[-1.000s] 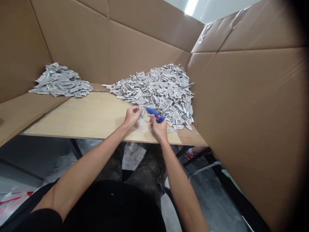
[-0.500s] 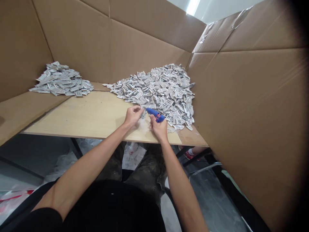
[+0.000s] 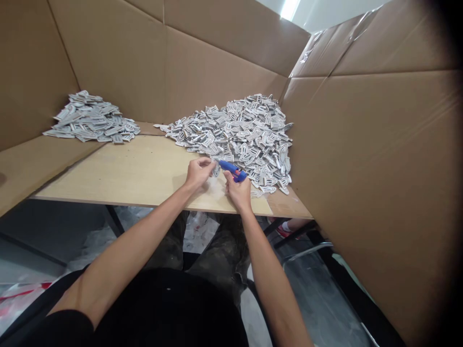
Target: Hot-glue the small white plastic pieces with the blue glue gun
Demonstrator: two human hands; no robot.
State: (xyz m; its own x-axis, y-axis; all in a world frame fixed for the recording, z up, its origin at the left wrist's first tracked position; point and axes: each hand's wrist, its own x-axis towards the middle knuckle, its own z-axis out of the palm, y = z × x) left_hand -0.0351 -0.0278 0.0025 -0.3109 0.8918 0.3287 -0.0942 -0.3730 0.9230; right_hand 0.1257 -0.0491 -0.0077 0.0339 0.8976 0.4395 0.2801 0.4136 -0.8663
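Small grey piece (image 3: 214, 169) is being pinched by left hand (image 3: 197, 173) fingers; blue tool (image 3: 232, 170), gripped by right hand (image 3: 238, 191), is staying pressed at its 3 o'clock; barely any shift.

A piecework bench in a small workshop or factory.
Tall cardboard walls (image 3: 202, 62) fence a plain wooden surface (image 3: 137, 173); one big heap of small grey parts (image 3: 246, 132) fills its far right corner, a smaller heap (image 3: 90, 118) sits at the far left edge.
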